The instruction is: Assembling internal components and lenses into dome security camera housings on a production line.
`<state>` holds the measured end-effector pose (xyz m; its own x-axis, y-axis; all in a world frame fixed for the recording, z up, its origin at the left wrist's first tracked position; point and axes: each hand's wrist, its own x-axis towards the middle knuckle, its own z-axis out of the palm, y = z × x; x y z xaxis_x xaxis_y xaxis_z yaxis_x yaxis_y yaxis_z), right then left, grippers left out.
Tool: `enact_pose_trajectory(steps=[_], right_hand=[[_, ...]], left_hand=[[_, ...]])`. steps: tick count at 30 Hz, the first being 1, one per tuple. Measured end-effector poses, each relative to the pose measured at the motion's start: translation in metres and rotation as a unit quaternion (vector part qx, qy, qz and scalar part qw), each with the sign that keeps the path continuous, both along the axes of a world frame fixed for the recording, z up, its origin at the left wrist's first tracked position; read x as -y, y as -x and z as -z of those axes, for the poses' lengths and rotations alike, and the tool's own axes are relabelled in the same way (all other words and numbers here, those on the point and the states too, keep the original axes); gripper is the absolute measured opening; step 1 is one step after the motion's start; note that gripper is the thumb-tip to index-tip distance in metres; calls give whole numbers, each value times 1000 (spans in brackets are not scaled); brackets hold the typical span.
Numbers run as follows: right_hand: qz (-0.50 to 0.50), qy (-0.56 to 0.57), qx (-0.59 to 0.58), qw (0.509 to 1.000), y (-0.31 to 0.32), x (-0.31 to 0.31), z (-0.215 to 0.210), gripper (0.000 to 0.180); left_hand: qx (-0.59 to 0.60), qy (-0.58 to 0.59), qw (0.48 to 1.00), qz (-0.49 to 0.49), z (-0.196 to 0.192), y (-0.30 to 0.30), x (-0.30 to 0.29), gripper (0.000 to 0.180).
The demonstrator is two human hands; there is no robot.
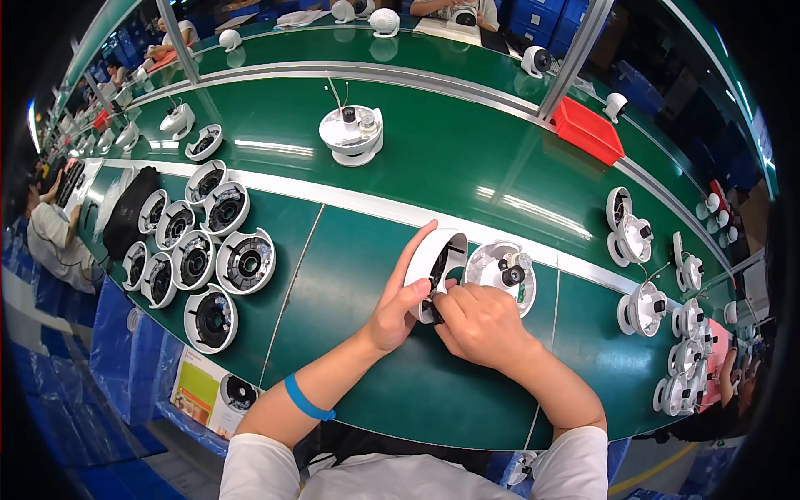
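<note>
Green desk [400, 396] is stretching out before us, leaving open room along its near edge and left of our work. Our forearms [337, 362] are reaching in from that edge, wrists converging toward the far edge. Our left hand [396, 317] is gripping one white ring-shaped housing [422, 258], tilted on its side; our right hand [483, 323] is curling its fingers at the lower rim, but we are not managing to tell whether they are pinching anything. One white half-ball unit [490, 267] is lying just beside, at the far edge. Nine loose housings [211, 320] are crowding the desk's left.
</note>
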<state>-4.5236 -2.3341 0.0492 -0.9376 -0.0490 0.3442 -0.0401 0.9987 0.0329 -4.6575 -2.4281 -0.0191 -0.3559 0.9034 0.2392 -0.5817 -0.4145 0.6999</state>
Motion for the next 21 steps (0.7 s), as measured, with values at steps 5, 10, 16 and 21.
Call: enact_pose_trajectory(steps=[5,10,16,21], right_hand=[[-8,-7,0,1000,3,-1,-5,21],[-8,-4,-1,1000,5,-4,-4,21],[-2,-4,16,1000,5,-3,-2,18],[-4,-32,22,999,7,-5,6,9]], left_hand=[[8,1,1000,-2,1,1,-1,96],[-9,-2,1000,0,3,5,-2,97],[-77,34,996,-31,9,2,-1,98],[-72,31,997,-24,8,4,-1,91]])
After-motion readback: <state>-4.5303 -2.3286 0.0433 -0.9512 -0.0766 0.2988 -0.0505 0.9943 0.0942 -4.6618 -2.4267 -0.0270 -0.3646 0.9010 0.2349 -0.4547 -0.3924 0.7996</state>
